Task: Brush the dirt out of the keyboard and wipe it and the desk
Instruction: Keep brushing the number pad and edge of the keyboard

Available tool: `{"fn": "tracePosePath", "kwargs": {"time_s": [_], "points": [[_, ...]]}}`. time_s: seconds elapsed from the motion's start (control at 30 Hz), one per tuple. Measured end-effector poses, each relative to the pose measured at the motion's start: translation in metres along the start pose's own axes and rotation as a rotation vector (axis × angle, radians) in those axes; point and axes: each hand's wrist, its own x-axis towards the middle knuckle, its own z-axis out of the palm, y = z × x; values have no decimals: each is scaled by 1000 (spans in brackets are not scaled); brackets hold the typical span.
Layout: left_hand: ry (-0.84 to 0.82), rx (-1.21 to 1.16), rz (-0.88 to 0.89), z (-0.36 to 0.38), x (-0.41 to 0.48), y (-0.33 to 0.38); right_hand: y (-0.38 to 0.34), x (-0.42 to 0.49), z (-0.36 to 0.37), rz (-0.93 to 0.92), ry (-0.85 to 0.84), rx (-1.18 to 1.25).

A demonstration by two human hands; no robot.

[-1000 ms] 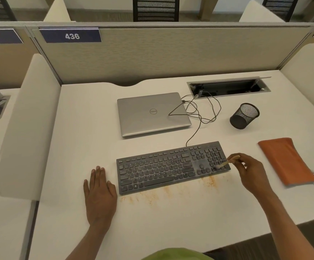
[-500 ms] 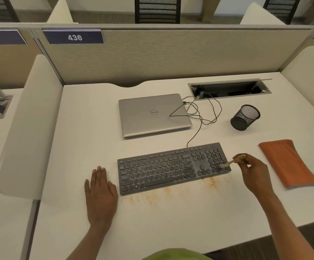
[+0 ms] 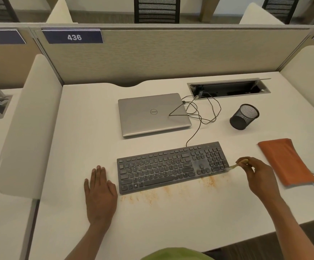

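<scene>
Behind kbd (image 3: 171,166): closed silver laptop (image 3: 152,113), logo up. Thin cable (image 3: 198,129) from kbd's back edge, looped past laptop's right corner to open hatch (image 3: 246,94) in desk (image 3: 171,231). Right of laptop: black mesh cup (image 3: 244,117). Right of kbd, apart from it: orange pouch (image 3: 287,162), flat, zip pull at near corner. Far side: partition w/ tag "436" (image 3: 74,37). Orange dirt (image 3: 152,197) strewn on desk along kbd's near edge, densest below numpad end. Pale dusty film on kbd between arrows and numpad.

L hand (image 3: 100,190): palm down, flat on desk just left of kbd; forearm in from near edge. Fingers straight, close together, thumb angled toward kbd, holding nothing.

R hand (image 3: 259,177): off kbd's right end, forearm in from lower right. Thumb + forefinger pinched on small brush (image 3: 234,166), remaining fingers curled under. Pale bristle end at kbd's near-right corner; touching or just off, cannot tell.
</scene>
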Motion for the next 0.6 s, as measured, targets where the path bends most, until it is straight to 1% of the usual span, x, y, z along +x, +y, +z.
{"fn": "tracePosePath", "kwargs": {"time_s": [0.17,0.23,0.33,0.43,0.53,0.6], "points": [[4,3,2,0,0,0,-10,4,4,25,50,77],[4,4,5,0,0,0,-11,2,7,47,23,61],[7,-9,1,0,0,0,-10,-1,6,33,-24,-1],[9,-7,-1,0,0,0,-11,-1,3,24,6,-5],[6,-11,-4,0,0,0,-14,4,2,-59,44,-64],[7,-8,1,0,0,1,-18,7,5,-129,23,-135]]}}
